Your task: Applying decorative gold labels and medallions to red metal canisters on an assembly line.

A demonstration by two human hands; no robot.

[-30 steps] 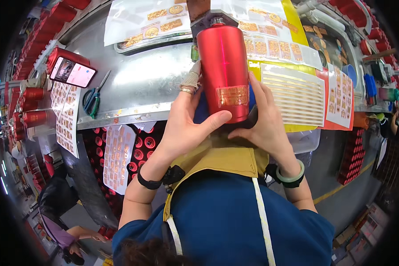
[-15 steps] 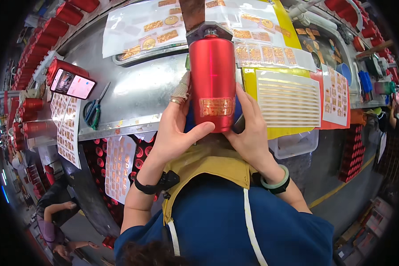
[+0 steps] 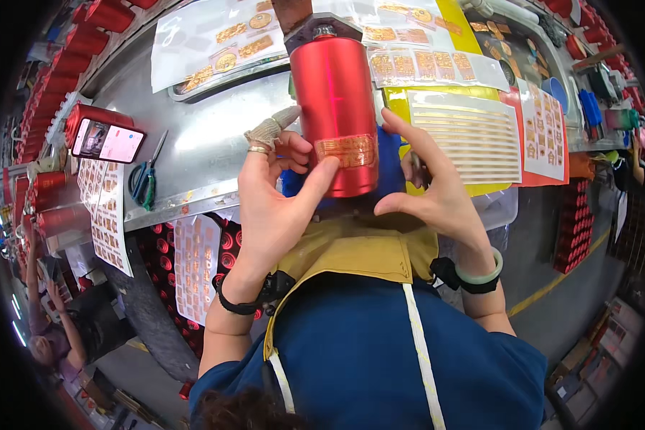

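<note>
A red metallic canister (image 3: 335,89), with a wide body and a narrow threaded end, lies before me with that end against a dark angular holder (image 3: 302,34). A gold patterned sticker (image 3: 350,151) sits on its near part. My left hand (image 3: 276,208) has its thumb at the sticker's left lower edge; its fingers are apart and loosely bent beside the canister, the index finger wrapped in tape. To the right, my right hand (image 3: 444,193) is off the canister, thumb and index finger spread. Its other fingers are curled and partly hidden. Something blue shows beneath the canister.
Gold sticker sheets (image 3: 423,66) lie beyond the canister, and a sheet of gold strips (image 3: 466,140) lies on yellow material at right. Scissors (image 3: 145,175) and a phone (image 3: 109,141) are on the metal table at left. Another person (image 3: 61,322) is at lower left.
Both hands have opened away from the canister's sides. My right hand has moved off to the right; my left thumb has shifted up onto the sticker's edge. The view has shifted slightly.
</note>
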